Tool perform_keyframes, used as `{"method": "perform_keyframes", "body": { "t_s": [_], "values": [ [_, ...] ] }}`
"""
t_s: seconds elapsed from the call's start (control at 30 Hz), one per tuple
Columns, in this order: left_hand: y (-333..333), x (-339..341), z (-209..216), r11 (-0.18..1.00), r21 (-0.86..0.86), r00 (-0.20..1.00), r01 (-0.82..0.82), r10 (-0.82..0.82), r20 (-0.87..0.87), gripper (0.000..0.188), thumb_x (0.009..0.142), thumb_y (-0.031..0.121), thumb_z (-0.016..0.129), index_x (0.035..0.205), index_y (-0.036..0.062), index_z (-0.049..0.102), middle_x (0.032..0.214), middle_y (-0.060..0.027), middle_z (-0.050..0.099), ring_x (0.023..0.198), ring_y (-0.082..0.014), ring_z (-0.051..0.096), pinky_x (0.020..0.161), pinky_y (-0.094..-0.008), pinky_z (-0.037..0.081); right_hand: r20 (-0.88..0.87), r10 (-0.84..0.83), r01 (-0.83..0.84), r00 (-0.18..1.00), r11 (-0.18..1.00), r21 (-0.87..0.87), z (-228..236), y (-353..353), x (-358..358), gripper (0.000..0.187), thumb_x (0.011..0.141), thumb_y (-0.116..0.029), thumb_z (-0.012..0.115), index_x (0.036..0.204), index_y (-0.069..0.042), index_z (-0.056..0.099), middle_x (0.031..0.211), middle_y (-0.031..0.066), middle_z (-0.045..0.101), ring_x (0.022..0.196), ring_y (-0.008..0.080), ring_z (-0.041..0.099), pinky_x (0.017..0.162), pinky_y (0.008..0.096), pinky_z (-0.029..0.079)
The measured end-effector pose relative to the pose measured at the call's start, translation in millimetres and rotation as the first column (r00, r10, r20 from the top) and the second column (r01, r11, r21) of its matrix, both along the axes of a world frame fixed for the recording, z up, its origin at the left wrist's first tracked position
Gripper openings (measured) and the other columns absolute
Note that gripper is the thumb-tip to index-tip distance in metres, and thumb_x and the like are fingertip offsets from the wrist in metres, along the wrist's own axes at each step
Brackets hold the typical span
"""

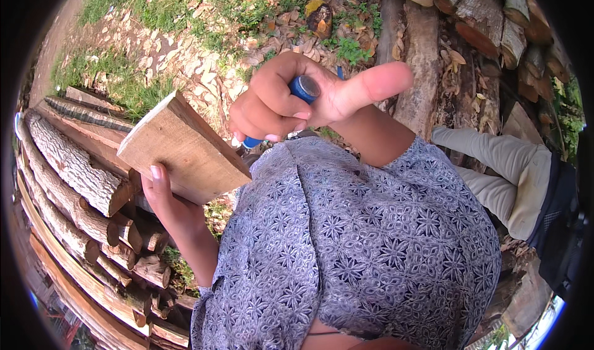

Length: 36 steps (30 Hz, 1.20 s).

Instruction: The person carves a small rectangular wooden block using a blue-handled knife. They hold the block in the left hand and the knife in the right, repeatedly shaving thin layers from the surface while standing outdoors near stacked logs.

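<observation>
My left hand (166, 196) grips a thick, wedge-shaped piece of split wood (185, 152) from below, its thumb pressed on the pale sawn face. The wood is held up and tilted. To the right of it and higher, my right hand (297, 93) is closed around a blue cylindrical object with a grey round end (304, 88). Its thumb sticks out to the right, off the object. A bit of blue shows below the curled fingers; the rest is hidden in the fist. The blue object and the wood are apart.
Stacked logs (74, 170) lie along the left side. More cut logs (482, 16) are piled at the far right, beside long timbers (417, 65). Another person's grey trouser legs (495, 164) are close on my right. Dry leaves and grass cover the ground (179, 47) ahead, with a short stump (318, 19).
</observation>
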<state>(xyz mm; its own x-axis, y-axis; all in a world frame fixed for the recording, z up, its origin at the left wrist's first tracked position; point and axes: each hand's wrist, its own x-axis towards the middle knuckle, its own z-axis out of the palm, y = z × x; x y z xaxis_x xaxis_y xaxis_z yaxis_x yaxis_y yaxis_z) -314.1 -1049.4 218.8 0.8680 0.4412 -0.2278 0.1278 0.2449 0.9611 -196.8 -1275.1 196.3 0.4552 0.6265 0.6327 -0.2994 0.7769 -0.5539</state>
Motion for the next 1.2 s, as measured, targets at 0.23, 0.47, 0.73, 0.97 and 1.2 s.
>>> {"method": "perform_keyframes", "body": {
  "t_s": [0.23,0.47,0.73,0.97,1.2],
  "values": [
    [-25.0,16.1,-16.2,0.996,0.025,0.995,0.091,-0.09,-0.045,0.053,0.107,0.045,0.044,0.129,-0.002,0.056,0.117,-0.0087,0.063,0.109,-0.0149,0.06,0.098,-0.0327,0.046,0.101,-0.466,0.415,0.879,0.644,-0.642,-15.7,-30.8,-6.5,0.023,0.094,-0.027,0.073,0.088,-0.005,0.074,0.081,0.0027,0.068,0.077,0.0088,0.062,0.066,0.0242,0.049],
    [-27.5,0.7,-24.9,0.993,-0.095,0.988,0.074,-0.086,-0.129,0.063,0.107,0.051,0.04,0.134,-0.0035,0.054,0.121,-0.0141,0.065,0.112,-0.0185,0.063,0.099,-0.0322,0.048,-0.029,-0.472,0.37,0.881,0.726,-0.58,-51.5,-36.2,-5.9,0.031,0.097,-0.033,0.07,0.08,-0.009,0.059,0.073,-0.002,0.054,0.072,0.0095,0.049,0.08,0.0324,0.047],
    [-12.1,-37.3,-20.9,0.996,-0.002,0.989,0.087,-0.087,-0.122,0.049,0.102,0.044,0.057,0.124,0.0004,0.061,0.109,-0.0081,0.069,0.098,-0.0122,0.065,0.086,-0.0286,0.052,-0.068,-0.566,0.41,0.821,0.67,-0.619,-28.3,-21.3,-13.2,0.02,0.097,-0.021,0.07,0.102,-0.003,0.063,0.078,-0.0006,0.055,0.077,0.0106,0.053,0.091,0.036,0.05],
    [11.9,-97.0,-38.1,0.956,-0.202,0.971,-0.212,0.184,-0.15,0.058,0.107,0.05,0.041,0.131,-0.0003,0.056,0.116,-0.013,0.068,0.103,-0.0192,0.067,0.091,-0.0334,0.054,-0.044,-0.536,0.347,0.843,0.604,-0.718,-43.1,12.1,-41.6,0.026,0.097,-0.019,0.07,0.113,0.001,0.068,0.079,-0.0025,0.056,0.075,0.0065,0.052,0.087,0.0278,0.05],
    [30.9,-189.4,-46.2,0.936,-0.204,0.956,-0.286,0.265,-0.123,0.059,0.107,0.049,0.04,0.138,-0.0008,0.048,0.125,-0.0159,0.064,0.107,-0.0232,0.068,0.094,-0.0364,0.055,-0.049,-0.423,0.235,0.905,0.591,-0.772,-62.6,59.3,-121.5,0.029,0.1,-0.025,0.065,0.112,0.002,0.068,0.081,-0.0016,0.057,0.08,0.0075,0.055,0.083,0.0264,0.048]
  ]
}}
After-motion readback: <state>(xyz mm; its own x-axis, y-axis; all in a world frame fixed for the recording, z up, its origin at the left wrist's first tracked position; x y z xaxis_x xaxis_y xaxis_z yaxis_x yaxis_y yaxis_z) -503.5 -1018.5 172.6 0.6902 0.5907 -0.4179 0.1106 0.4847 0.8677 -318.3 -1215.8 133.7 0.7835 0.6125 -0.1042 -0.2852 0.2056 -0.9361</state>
